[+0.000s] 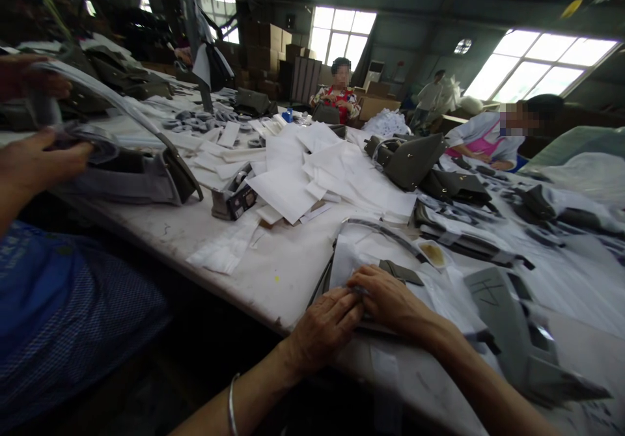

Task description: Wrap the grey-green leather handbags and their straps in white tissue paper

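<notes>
At the table's front edge, a dark bag (400, 271) lies partly covered by thin white wrapping (347, 259), its curved handle pointing away from me. My left hand (325, 322), with a bangle on its wrist, has its fingers bent together at the bag's near edge. Touching it, my right hand (383, 296) curls its fingers over the same spot. Something small and greyish shows between the fingertips, too hidden to name. A grey-green piece with dark marks (508, 325) lies right of my right forearm.
White sheets (288, 179) are heaped mid-table behind a small open box (234, 195). At the left, a neighbour's hands (39, 156) hold the strap of another bag (131, 179). More dark bags (410, 159) lie at the right; people sit beyond the table.
</notes>
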Motion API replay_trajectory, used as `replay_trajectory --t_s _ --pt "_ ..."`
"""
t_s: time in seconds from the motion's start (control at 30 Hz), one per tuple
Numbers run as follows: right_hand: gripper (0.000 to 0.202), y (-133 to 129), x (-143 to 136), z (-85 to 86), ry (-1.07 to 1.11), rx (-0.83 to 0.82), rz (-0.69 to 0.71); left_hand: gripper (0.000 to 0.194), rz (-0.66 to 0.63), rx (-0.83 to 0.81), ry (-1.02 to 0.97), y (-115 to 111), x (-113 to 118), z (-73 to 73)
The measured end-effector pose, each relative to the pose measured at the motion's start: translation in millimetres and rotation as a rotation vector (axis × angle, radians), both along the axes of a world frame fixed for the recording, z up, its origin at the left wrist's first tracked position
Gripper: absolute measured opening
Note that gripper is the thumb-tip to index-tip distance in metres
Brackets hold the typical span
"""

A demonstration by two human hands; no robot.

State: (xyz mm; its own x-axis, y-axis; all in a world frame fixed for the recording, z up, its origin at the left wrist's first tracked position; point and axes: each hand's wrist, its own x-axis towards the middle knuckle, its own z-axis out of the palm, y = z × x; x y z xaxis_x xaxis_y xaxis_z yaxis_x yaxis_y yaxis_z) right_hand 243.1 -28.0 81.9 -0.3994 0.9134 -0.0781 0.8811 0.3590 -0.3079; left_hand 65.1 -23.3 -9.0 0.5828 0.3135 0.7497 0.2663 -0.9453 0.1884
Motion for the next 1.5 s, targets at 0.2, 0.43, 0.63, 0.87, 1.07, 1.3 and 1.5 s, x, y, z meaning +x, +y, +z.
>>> replay_trajectory --t_s 0.2,0.43,0.63,0.87,1.07,1.3,1.5 --pt "0.052 -3.3 14.6 -6.3 0.115 -0.044 0.005 0.031 0.011 -0.038 0.017 -0.9 -0.1 -1.5" --pt "0.048 -3.7 23.6 2.6 0.188 -0.195 -0.055 0.029 0.025 -0.076 0.040 -1.6 -0.3 -6.0" --pt "0.044 -2.3 17.6 -3.7 0.193 -0.109 -0.075 0.032 0.012 -0.058 0.070 -1.0 -2.2 -4.9" --pt "0.023 -9.6 5.2 -24.1 0.020 0.220 -0.196 0.035 0.020 -0.044 0.066 -1.0 -0.2 -3.3" --pt "0.023 -22.1 4.6 -32.7 0.256 0.278 -0.345 0.030 0.137 0.083 0.075 -3.1 2.9 -9.0" --pt "0.022 -22.0 4.8 -33.1 0.585 0.211 -0.569 0.038 0.246 0.105 0.221 -10.9 -4.8 -10.8" --pt "0.021 -28.0 3.6 -35.5 0.624 0.326 -0.472 0.036 0.196 0.156 0.259 -7.5 -5.7 -11.0"
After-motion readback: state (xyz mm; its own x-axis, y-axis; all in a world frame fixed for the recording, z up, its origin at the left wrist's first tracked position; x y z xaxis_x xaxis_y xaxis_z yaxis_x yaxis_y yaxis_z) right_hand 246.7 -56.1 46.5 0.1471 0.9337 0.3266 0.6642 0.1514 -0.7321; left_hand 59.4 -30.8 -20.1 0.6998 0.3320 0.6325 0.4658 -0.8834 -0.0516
